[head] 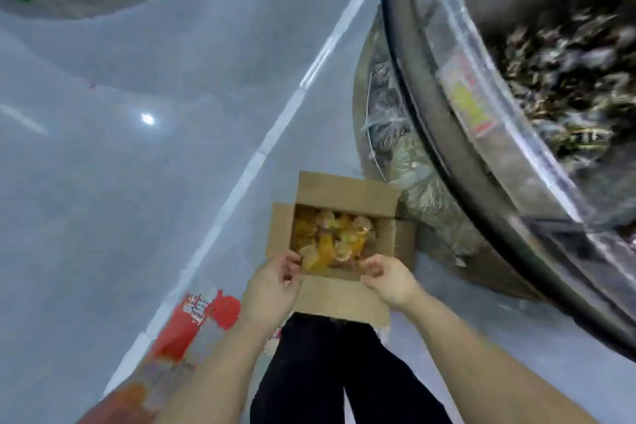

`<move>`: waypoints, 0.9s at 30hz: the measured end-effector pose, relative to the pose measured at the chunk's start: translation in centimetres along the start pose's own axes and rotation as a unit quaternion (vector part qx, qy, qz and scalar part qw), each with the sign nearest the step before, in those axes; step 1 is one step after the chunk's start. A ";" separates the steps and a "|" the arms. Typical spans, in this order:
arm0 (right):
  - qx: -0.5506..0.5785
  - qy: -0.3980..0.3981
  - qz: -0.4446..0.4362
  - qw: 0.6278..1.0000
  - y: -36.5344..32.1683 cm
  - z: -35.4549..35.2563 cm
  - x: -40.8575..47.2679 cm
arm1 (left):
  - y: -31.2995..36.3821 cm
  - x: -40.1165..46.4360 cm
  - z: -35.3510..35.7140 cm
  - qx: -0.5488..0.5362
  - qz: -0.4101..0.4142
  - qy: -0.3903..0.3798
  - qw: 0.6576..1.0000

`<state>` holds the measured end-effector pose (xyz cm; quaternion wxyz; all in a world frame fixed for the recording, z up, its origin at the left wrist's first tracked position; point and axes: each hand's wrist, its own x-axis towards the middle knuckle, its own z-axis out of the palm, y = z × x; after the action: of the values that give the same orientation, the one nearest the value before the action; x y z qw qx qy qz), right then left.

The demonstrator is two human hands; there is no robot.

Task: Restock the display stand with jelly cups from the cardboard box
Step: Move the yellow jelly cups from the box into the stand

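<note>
A person stood over an open box [344, 189] on the grey floor [137, 182], both hands lowered to its near edge. The left hand [273, 286] and the right hand [390, 280] hung with fingers loosely curled above the near flap; whether either had pinched a cup could not be told through the blur, and no cup showed clear of the box. The cups [332, 237] (yellow and orange, heaped loosely) lay inside the box, which sat just beside the foot of the stand [516, 155], a round clear-walled bin already holding dark wrapped sweets. A red wrapper [203, 323] lay on the floor by the person's left leg.

The cups looked small, light and smooth-sided, so likely to slip from a loose handful; their thin film lids would probably dent or burst under a hard squeeze. A scoop with both hands cupped beneath a cluster, or a hold round each cup's body under the rim, seemed the safer purchase. The box itself, stiff cardboard, might be lifted by its side walls.
</note>
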<state>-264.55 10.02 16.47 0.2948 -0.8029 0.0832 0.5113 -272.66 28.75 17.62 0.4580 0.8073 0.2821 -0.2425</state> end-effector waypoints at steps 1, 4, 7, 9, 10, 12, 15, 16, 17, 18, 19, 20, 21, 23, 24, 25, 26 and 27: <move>-0.052 -0.001 0.030 0.998 2.2 0.9 3.0 | -1.9 1.4 1.5 0.006 -0.009 -0.015 1.000; -0.146 0.000 0.067 0.987 6.3 3.0 11.1 | -6.7 6.7 6.1 0.027 -0.014 -0.042 0.999; -0.173 0.043 0.015 0.984 8.3 4.9 17.8 | -10.3 12.8 10.4 0.070 -0.006 -0.055 0.996; -0.251 0.079 -0.027 0.964 9.7 5.7 22.0 | -12.5 16.6 13.0 0.119 -0.020 -0.086 0.989; -0.306 0.091 -0.042 0.947 10.4 6.0 23.7 | -13.5 18.1 14.1 0.149 -0.035 -0.111 0.982; -0.389 0.095 -0.060 0.914 11.7 6.4 26.5 | -14.9 20.2 15.8 0.205 -0.058 -0.146 0.966; -0.435 0.066 -0.078 0.894 13.3 7.1 29.2 | -15.9 22.1 17.0 0.279 -0.054 -0.144 0.948; -0.440 0.070 -0.084 0.891 13.7 7.2 29.6 | -15.9 22.4 17.1 0.295 -0.050 -0.146 0.943; -0.438 0.081 -0.090 0.891 13.9 7.2 29.9 | -15.9 22.5 17.0 0.305 -0.044 -0.146 0.940; -0.424 0.092 -0.092 0.896 13.9 7.0 29.8 | -15.8 22.5 16.9 0.304 -0.038 -0.144 0.941; -0.398 0.098 -0.091 0.907 14.0 6.9 29.7 | -15.6 22.2 16.7 0.289 -0.033 -0.139 0.946; -0.367 0.096 -0.092 0.921 13.9 6.8 29.5 | -15.4 21.8 16.6 0.263 -0.031 -0.132 0.955; -0.336 0.087 -0.094 0.933 13.8 6.9 29.1 | -15.1 21.3 16.4 0.231 -0.031 -0.122 0.965; -0.310 0.068 -0.086 0.944 13.3 7.7 28.4 | -14.5 20.2 16.2 0.166 -0.033 -0.097 0.981; -0.309 0.073 -0.076 0.945 13.1 8.1 28.4 | -14.3 19.8 16.1 0.136 -0.032 -0.078 0.987; -0.310 0.090 -0.060 0.945 12.8 8.4 28.6 | -14.2 19.4 16.1 0.107 -0.030 -0.054 0.992; -0.317 0.108 -0.040 0.941 12.6 8.6 29.0 | -14.2 19.2 16.2 0.083 -0.024 -0.028 0.996; -0.328 0.122 -0.022 0.936 12.5 8.5 29.6 | -14.3 19.1 16.3 0.064 -0.011 0.000 0.998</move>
<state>-262.90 9.58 -16.70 0.0137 -0.9129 -0.0718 0.4016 -270.72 24.94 -10.98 0.4023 0.8319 0.2751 -0.2653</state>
